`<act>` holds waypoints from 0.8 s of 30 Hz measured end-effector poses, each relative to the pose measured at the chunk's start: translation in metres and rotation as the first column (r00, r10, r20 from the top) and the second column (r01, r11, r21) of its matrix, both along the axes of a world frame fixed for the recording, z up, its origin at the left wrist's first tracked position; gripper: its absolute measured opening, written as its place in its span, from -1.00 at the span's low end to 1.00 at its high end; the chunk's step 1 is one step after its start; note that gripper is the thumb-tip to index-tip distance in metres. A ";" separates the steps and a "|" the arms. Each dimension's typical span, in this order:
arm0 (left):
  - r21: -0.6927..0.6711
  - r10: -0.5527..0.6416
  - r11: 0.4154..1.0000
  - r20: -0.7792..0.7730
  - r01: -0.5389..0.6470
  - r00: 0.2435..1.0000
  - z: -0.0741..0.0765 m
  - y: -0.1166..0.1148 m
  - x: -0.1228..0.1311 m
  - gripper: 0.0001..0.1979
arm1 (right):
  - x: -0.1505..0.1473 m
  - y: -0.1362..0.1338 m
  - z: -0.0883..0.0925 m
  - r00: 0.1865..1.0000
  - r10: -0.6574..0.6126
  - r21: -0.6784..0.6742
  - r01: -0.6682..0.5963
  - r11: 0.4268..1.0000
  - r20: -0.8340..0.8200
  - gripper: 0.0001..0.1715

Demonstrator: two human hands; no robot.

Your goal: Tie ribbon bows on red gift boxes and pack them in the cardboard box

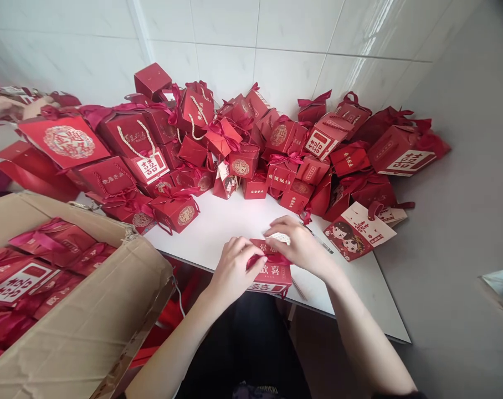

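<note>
A red gift box (pixel 272 271) with pale Chinese characters sits at the table's front edge, just before my lap. Dark red ribbon (pixel 280 258) crosses its top. My left hand (pixel 236 269) comes in from the left, its thumb and fingers closed on the ribbon. Over the box's right side, my right hand (pixel 295 244) is curled with thumb and fingertips close together at the ribbon; its exact hold is partly hidden. A white dotted item (pixel 280 238) shows under the right fingers. One ribbon end hangs down the box's front right.
Red gift boxes (pixel 285 136) with ribbons and rope handles are heaped along the tiled wall. A cardboard carton (pixel 122 288) of similar boxes stands left. A pen (pixel 320 239) and a cream-and-red box (pixel 357 233) lie right. Another person's hands (pixel 35 105) appear far left.
</note>
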State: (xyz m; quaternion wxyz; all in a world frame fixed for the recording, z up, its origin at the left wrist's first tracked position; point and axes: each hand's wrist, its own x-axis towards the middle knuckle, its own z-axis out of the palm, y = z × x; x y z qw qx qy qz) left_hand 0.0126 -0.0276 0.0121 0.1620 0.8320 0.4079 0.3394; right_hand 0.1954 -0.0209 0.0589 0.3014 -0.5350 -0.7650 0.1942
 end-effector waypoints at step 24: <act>-0.184 -0.045 0.983 -0.112 0.024 0.993 0.006 0.002 0.006 -0.94 | 0.005 0.017 -0.030 0.954 -0.178 -0.182 0.136 0.974 -0.243 -0.76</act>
